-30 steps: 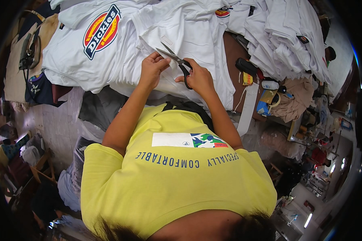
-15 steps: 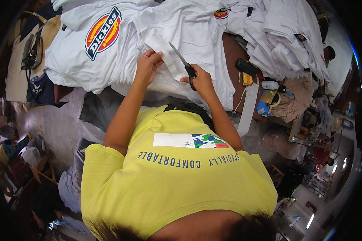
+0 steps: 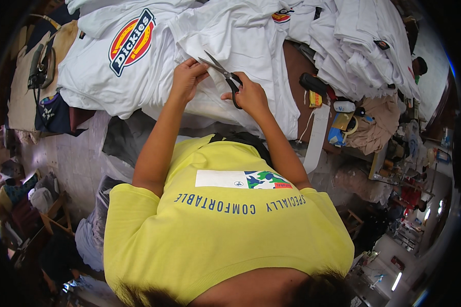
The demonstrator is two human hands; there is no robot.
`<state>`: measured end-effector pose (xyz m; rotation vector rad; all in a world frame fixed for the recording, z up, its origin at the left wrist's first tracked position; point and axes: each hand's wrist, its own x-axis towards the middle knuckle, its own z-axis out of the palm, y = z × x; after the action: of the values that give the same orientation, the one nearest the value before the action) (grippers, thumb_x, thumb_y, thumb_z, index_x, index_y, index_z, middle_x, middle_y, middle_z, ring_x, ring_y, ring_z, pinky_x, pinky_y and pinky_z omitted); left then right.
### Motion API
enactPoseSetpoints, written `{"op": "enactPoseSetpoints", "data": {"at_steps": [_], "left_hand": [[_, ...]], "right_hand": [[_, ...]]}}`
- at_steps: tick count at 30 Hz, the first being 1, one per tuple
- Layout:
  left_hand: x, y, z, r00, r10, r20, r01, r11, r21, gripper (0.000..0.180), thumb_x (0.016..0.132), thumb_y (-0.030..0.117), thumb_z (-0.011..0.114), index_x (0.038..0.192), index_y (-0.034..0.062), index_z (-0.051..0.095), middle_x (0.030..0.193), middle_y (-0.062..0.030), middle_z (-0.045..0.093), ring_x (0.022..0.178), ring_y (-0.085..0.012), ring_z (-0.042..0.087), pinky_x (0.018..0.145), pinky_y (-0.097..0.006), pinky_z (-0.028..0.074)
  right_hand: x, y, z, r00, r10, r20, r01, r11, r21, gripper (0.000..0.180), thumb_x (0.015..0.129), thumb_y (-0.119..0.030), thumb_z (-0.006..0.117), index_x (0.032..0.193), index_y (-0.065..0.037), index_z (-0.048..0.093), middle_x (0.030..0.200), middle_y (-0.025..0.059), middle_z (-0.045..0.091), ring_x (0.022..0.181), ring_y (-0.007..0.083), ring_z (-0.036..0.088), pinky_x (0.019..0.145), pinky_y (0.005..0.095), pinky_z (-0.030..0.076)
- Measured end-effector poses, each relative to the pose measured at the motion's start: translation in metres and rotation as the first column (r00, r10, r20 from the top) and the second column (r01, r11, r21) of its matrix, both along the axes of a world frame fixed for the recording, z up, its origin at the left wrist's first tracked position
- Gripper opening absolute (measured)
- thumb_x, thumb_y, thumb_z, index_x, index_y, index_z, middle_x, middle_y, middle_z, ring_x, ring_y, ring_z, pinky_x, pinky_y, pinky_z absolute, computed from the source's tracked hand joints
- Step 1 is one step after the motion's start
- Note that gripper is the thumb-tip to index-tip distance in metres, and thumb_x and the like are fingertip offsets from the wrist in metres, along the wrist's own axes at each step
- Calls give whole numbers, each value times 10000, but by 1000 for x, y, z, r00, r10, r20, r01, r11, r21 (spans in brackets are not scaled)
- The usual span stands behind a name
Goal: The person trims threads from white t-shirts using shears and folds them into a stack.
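Note:
A white shirt (image 3: 253, 48) lies rumpled on the table in front of me. My left hand (image 3: 188, 81) pinches a bit of its white cloth between thumb and fingers. In my right hand (image 3: 251, 97) is a pair of black-handled scissors (image 3: 225, 73), thumb and fingers through the handles. Their blades are slightly parted and point up and left, the tips close beside my left fingertips. Whether a thread lies between the blades is too small to tell. To the left, another white shirt (image 3: 87, 61) with a large red, yellow and dark blue print is spread out.
Stacked white shirts (image 3: 363, 56) fill the table's far right. By them lie a black case (image 3: 312, 83), a white strip (image 3: 316, 134), a tape roll (image 3: 350, 127) and brown cloth (image 3: 379, 130). An iron (image 3: 42, 69) with its cord stands on a padded surface at far left.
My right hand has shifted left and a little up, bringing the scissors to my left fingertips. The blades now show parted. My left hand still pinches cloth, slightly higher.

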<state>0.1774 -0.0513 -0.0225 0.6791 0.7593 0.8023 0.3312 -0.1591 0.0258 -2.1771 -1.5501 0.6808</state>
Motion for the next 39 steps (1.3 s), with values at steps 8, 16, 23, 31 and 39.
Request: {"op": "enactPoseSetpoints", "data": {"at_steps": [8, 16, 23, 31, 39], "left_hand": [[2, -2, -1, 1000, 14, 17, -14, 1000, 11, 184, 784, 24, 602, 962, 18, 555, 831, -12, 605, 727, -80, 578, 677, -212, 498], [3, -3, -1, 1000, -13, 6, 13, 1000, 4, 211, 795, 45, 600, 996, 14, 544, 845, -15, 604, 738, -88, 580, 694, -221, 497], [19, 3, 0, 979, 203, 5, -202, 976, -88, 157, 804, 76, 592, 942, 11, 554, 796, -18, 592, 699, -99, 563, 622, -220, 463], [91, -122, 60, 462, -653, -600, 727, -109, 678, 424, 752, 101, 633, 1156, 56, 511, 1132, -106, 539, 1078, -202, 490, 920, -314, 369], [29, -69, -8, 662, 273, -698, 609, 348, 713, 332, 665, 94, 691, 974, 59, 574, 930, -100, 540, 854, -271, 502, 770, -357, 411]], "right_hand": [[-4, 6, -5, 1000, 6, 4, -6, 998, 58, 650, 539, -481, 742, 1010, -77, 546, 561, 97, 562, 578, 261, 591, 530, 352, 434], [17, -13, -20, 981, -78, -179, 96, 991, 93, 531, 597, -327, 771, 1015, -85, 549, 650, 149, 575, 605, 272, 579, 568, 342, 437], [119, -101, -21, 961, -231, -153, 256, 950, 176, 554, 803, -54, 472, 1306, -167, 268, 852, 237, 586, 779, 346, 609, 691, 400, 455], [159, -147, -48, 805, -311, 505, 399, 914, -72, 410, 770, -102, 521, 1174, -126, 454, 813, 212, 606, 766, 383, 587, 643, 469, 450], [152, -152, -29, 771, -447, 454, 396, 894, 208, 338, 723, -62, 601, 1053, -71, 528, 924, 157, 577, 860, 352, 552, 719, 436, 444]]}}
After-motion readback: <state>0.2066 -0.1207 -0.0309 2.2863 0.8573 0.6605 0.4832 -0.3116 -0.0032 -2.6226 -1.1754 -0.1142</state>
